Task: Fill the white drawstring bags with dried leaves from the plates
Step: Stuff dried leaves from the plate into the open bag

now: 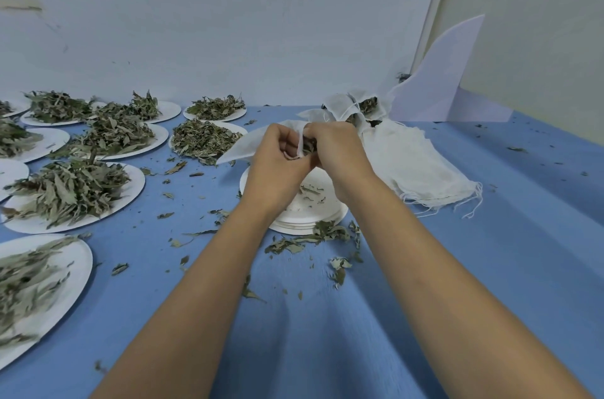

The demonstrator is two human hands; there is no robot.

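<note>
My left hand (277,163) grips the mouth of a white drawstring bag (243,145), whose body hangs off to the left. My right hand (340,150) pinches dried leaves (309,146) at the bag's opening, fingers curled. Both hands hover over a stack of white plates (310,215) bearing only leaf crumbs. Several plates heaped with dried leaves, such as the plate (130,184) at mid left, cover the left side of the blue cloth. Filled bags (362,109) stand behind my hands.
A pile of flat white bags (421,166) lies to the right of my hands. A white plastic board (447,85) leans by the wall at the back right. Loose leaves (310,238) lie scattered on the blue tablecloth (490,268) in front of the stack.
</note>
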